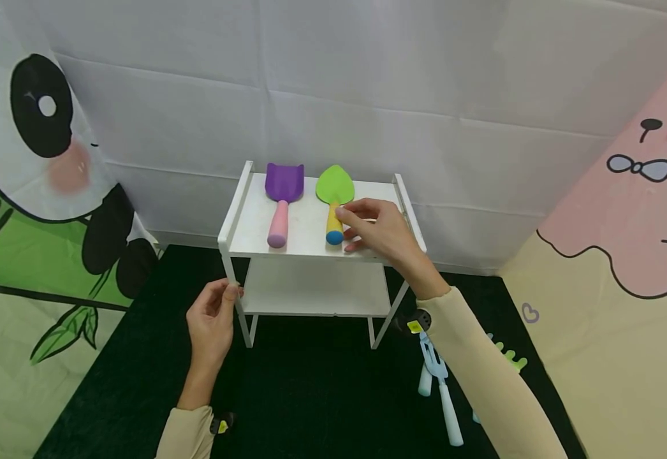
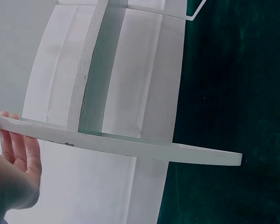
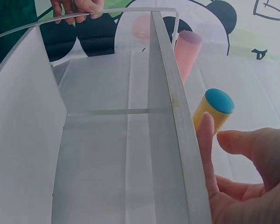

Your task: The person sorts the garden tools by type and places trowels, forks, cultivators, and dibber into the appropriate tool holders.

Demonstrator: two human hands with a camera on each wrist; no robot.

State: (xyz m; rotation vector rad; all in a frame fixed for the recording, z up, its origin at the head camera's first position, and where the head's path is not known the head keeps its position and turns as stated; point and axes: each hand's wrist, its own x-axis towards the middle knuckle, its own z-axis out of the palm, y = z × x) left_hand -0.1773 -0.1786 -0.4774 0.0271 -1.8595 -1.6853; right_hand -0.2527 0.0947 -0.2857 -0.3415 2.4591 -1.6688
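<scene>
One green trowel (image 1: pixel 335 199) beside right hand (image 1: pixel 376 227)

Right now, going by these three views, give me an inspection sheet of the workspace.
Surface: dark green mat.
Job's things: white two-tier shelf; on top, green trowel and purple scoop side by side.
Clutter: pale blue fork tool and green rake on the mat.
Grippers: left hand pinches the shelf's front left leg; right hand touches the trowel's yellow handle.
Cables: nothing seen.
Surroundings: white sheet, panda and pink cartoon backdrops.
</scene>
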